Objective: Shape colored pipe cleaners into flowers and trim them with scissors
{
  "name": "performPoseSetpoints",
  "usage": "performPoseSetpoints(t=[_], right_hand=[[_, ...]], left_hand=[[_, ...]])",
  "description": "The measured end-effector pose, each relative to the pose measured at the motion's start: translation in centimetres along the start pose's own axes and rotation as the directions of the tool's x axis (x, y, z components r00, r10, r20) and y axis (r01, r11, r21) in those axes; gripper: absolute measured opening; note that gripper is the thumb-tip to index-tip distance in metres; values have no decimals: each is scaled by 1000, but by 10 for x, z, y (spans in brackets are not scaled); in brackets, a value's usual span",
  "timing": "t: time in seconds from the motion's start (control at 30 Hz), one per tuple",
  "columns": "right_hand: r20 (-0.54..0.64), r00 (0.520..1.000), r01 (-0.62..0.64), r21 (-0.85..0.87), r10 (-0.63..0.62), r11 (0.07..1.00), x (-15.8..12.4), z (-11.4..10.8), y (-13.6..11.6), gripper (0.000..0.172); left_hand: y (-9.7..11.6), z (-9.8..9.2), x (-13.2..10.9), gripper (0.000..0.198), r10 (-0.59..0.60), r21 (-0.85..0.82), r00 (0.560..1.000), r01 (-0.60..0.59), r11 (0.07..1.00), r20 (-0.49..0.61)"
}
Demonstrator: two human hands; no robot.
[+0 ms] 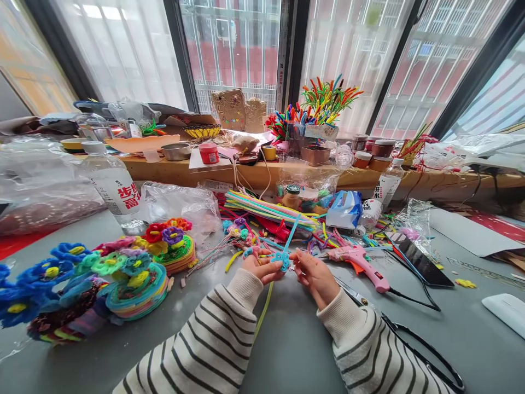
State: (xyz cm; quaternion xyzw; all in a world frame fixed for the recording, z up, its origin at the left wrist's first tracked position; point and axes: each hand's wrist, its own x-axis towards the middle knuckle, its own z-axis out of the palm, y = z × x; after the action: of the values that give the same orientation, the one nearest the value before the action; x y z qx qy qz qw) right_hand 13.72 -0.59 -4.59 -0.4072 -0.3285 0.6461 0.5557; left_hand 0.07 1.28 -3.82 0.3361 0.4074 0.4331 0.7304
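On the wooden ledge (254,174) along the desk's (287,339) far edge, a labelled cup (321,132) holds upright pipe cleaners (328,98); along the ledge also stand a metal bowl (176,151), a red tub (209,154) and brown-lidded jars (379,148), their contents hidden. A clear bottle (112,186) near the desk's left edge bears red Chinese characters, and a second bottle (388,186) toward the far right shows a black "水". Over the desk's middle, toward the near edge, the left hand (262,268) and right hand (314,273) both pinch a blue pipe-cleaner flower (283,260) between their fingertips.
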Motion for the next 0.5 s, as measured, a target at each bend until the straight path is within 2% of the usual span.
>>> performPoseSetpoints(t=[0.23, 0.4, 0.5], right_hand=[[43, 999, 26, -93, -22, 995, -3, -1, 0, 29], [69, 997, -1, -227, 17, 974, -3, -1, 0, 29], [69, 998, 35, -288, -16, 957, -3, -1, 0, 33]], left_hand=[[2, 5, -6, 51, -41, 53, 999, 42, 998, -32], [0, 5, -8, 51, 6, 217, 1000, -9, 976, 16], [-2, 2, -5, 50, 62, 258, 998, -58, 964, -7]])
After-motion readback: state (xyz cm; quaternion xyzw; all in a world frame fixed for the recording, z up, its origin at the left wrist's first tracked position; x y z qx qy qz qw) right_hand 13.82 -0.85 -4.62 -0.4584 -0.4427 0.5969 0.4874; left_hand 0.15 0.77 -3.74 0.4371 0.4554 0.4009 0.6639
